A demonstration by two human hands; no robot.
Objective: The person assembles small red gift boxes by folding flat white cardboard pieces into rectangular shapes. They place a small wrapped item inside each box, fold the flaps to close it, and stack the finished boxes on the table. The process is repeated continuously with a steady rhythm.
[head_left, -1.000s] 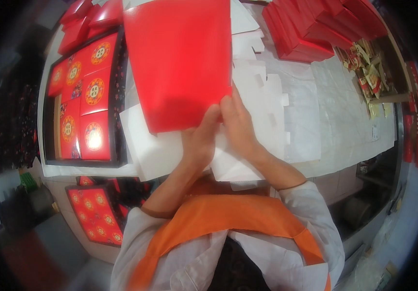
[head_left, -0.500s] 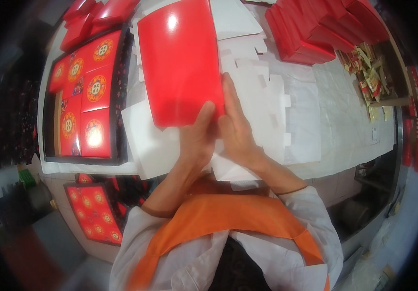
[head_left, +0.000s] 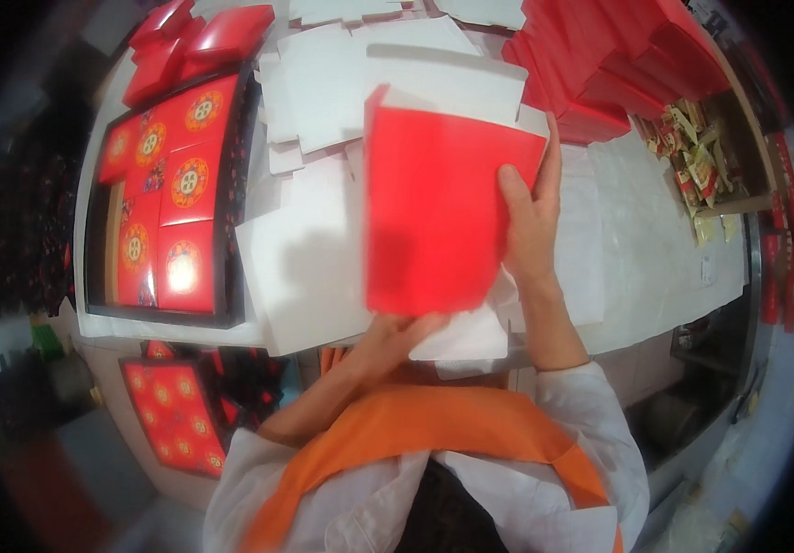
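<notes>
Between my two hands a red cardboard box [head_left: 434, 212] is held up, its white inner flap standing out at the far end. My right hand [head_left: 533, 226] grips the right edge, thumb on the red face and fingers behind. At the near end, my left hand [head_left: 397, 339] holds the lower edge, and some of its fingers are hidden by the box. Beneath lie flat white carton blanks [head_left: 309, 244], spread over the table.
On the left stands a dark-rimmed tray [head_left: 229, 184] of red boxes with round gold designs. Behind it are more red boxes [head_left: 226, 35]. Folded red cartons [head_left: 591, 64] are stacked at far right, beside a carton [head_left: 755, 152] with small wrapped packets [head_left: 703, 161].
The box has come nearer and to the right, and its white flap now shows at the far end. My right hand moved up its right edge; my left went under the near edge.
</notes>
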